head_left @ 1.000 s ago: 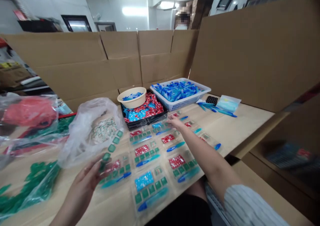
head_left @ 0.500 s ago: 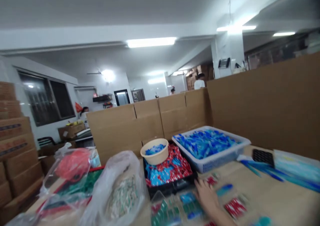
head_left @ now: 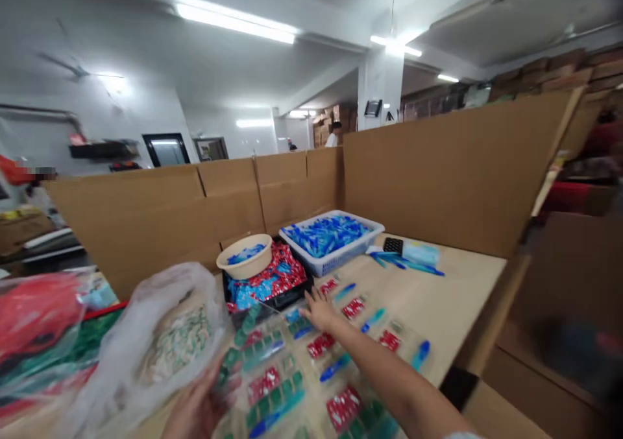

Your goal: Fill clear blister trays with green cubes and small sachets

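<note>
- At the far left of the table point(head_left: 428, 296), a clear plastic bag of red and green goods point(head_left: 34, 316) lies just beside a cloudy plastic bag of pale small sachets point(head_left: 170, 355).
- At the near left, the left hand point(head_left: 202, 406) has its grip closed around the lower end of a long strip of square green sachets point(head_left: 242, 337).
- The strip's long axis runs from that grip up and away to the right, over the sheets, and its far end lies near the black plastic tray of red and blue packets point(head_left: 287, 299). The left hand is the nearer hand, at its lower end.
- Beyond the strip, a round cream plastic bowl point(head_left: 246, 264) holds blue sachets.
- Across the middle, clear plastic sheets point(head_left: 285, 390) carry red sachets, green squares and blue tubes.
- Right of the strip's far end, the right hand point(head_left: 318, 310) reaches out with its grip apart, fingers spread and empty.
- At the far right, a white plastic basket point(head_left: 350, 261) is heaped with blue tubes.
</note>
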### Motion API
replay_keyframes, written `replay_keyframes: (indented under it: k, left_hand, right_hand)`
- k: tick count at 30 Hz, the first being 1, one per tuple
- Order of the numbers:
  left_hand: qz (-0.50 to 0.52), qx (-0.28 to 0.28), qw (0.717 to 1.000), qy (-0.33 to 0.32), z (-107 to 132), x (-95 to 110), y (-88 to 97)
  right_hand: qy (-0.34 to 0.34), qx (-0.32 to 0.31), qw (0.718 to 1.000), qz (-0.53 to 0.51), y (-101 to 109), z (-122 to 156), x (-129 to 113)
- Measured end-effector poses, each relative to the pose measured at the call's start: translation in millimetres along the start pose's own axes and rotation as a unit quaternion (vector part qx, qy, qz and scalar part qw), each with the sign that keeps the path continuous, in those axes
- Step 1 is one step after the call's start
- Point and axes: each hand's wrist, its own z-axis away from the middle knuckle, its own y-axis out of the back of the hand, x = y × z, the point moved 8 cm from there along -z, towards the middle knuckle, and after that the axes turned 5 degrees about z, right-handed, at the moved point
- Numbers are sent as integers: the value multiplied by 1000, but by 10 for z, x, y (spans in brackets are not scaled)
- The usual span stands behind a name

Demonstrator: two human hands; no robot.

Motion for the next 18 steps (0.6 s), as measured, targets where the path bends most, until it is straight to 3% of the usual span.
replay_keyframes:
  k: [3, 5, 8, 9, 11, 13, 15, 16, 18]
  left_hand:
    - [-7, 7, 1000, -12, -57, 65, -30]
    - [-29, -62, 998, -15, -113, 93, -311]
    - [-48, -188, 981, 20, -237, -24, -875]
    - [-55, -217, 974, 39, -284, -109, -1032]
    - [-86, -239, 965, 71, -381, -324, -1226]
    - [-161, -213, 961, 68, -482, -548, -1248]
    - [-283, -169, 944, -21, -562, -664, -1183]
    - [-352, -160, 917, -96, -565, -681, -1176]
    - [-479, -187, 822, -244, -480, -761, -1243]
  right_hand:
    - [-1, 2, 988, -154, 274, -32, -152]
    - [13, -42, 976, -214, 400, -42, -294]
    - [40, -119, 928, -350, 534, 10, -422]
    - [31, -122, 925, -360, 570, 41, -372]
    - [-26, -106, 943, -313, 582, 131, -109]
    - [-103, -93, 961, -239, 515, 268, 256]
    - [-159, -83, 969, -169, 401, 418, 586]
    - [-176, -76, 971, -142, 339, 482, 708]
    - [-194, -58, 975, -86, 223, 579, 861]
